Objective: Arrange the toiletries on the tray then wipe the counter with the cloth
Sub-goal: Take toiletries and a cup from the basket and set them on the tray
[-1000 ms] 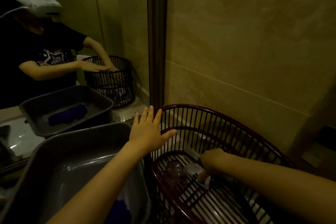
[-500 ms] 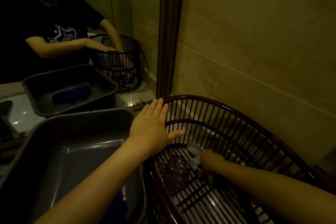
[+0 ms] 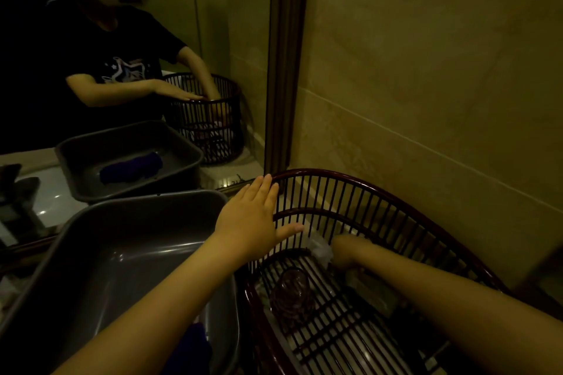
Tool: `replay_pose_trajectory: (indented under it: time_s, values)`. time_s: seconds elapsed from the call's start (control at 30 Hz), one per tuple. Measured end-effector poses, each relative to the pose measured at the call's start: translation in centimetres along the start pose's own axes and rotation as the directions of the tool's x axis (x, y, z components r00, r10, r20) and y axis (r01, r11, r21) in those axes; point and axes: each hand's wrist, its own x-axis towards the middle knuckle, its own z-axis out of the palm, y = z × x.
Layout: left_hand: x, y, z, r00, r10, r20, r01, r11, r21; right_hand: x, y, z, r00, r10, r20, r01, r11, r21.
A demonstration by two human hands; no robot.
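A dark red slatted basket stands against the wall at right. My left hand lies flat on its near-left rim, fingers spread. Reaching down inside the basket, my right hand is closed on a small clear-wrapped packet. A clear glass stands on the basket floor just left of that hand. The grey plastic tray sits left of the basket, with a dark blue cloth showing at its near edge under my left forearm.
A mirror fills the left back, reflecting the person, tray, cloth and basket. Its dark frame meets the beige tiled wall. A strip of pale counter shows behind the tray.
My right hand has sunk a little deeper and further back in the basket with the packet. My left hand stays on the rim. The camera has tilted slightly.
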Motion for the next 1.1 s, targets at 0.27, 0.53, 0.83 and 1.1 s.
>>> replay_pose_trajectory:
  time_s: [0.27, 0.53, 0.83, 1.1]
  values:
    - [-0.2, 0.4, -0.9, 0.988, -0.035, -0.150, 0.019, 0.994, -0.112, -9.1, 1.4, -5.4, 0.846, -0.119, -0.520, 0.315, 0.898, 0.306]
    - [-2.0, 3.7, -5.9, 0.979, -0.146, -0.142, -0.139, 0.028, -0.990, -14.8, -3.8, -6.1, 0.544, -0.212, -0.812, 0.712, 0.629, 0.313]
    - [-3.1, 2.4, -6.1, 0.897, -0.383, -0.221, -0.305, -0.175, -0.936, -15.9, -6.0, -5.7, 0.536, -0.277, -0.797, 0.781, 0.521, 0.344]
    - [-3.1, -0.7, -4.9, 0.854, -0.519, -0.031, -0.322, -0.482, -0.815, -10.3, -1.2, -2.9, 0.731, -0.368, -0.575, 0.581, 0.777, 0.241]
